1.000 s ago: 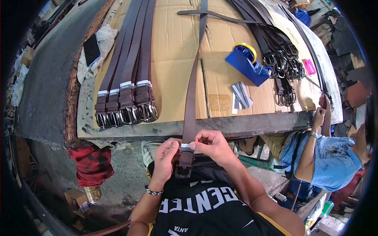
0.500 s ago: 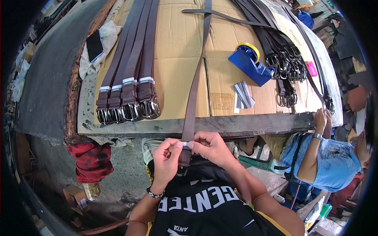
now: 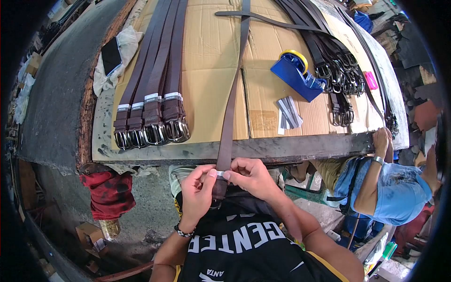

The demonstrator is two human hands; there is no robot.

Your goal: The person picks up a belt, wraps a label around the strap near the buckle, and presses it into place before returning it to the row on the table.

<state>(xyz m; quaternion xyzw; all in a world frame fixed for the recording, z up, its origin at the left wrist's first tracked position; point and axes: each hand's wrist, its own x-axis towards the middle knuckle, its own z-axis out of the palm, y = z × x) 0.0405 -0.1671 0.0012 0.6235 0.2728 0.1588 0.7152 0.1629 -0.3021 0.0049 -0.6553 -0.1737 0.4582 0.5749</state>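
A dark brown belt (image 3: 228, 113) runs from the far side of the table over its front edge to my body. My left hand (image 3: 198, 188) pinches the belt's left edge between thumb and fingers, near the buckle end. Opposite it, my right hand (image 3: 252, 178) grips the right edge, its thumb on a small white label band (image 3: 220, 174) that lies across the strap. The buckle hangs below, dark and partly hidden against my shirt. On the table lie loose grey-and-white label strips (image 3: 290, 114) and a blue tape dispenser (image 3: 298, 80) with a yellow-rimmed roll.
Several labelled brown belts (image 3: 159, 75) lie bundled at left, buckles toward me. More buckled belts (image 3: 340, 73) are piled at right, by a pink object (image 3: 370, 80). A phone (image 3: 111, 56) rests on white cloth. A co-worker in a blue shirt (image 3: 397, 192) stands at the right edge.
Both hands keep nearly the same hold around the label band. The view has shifted slightly, and the belt's held end looks almost unmoved.
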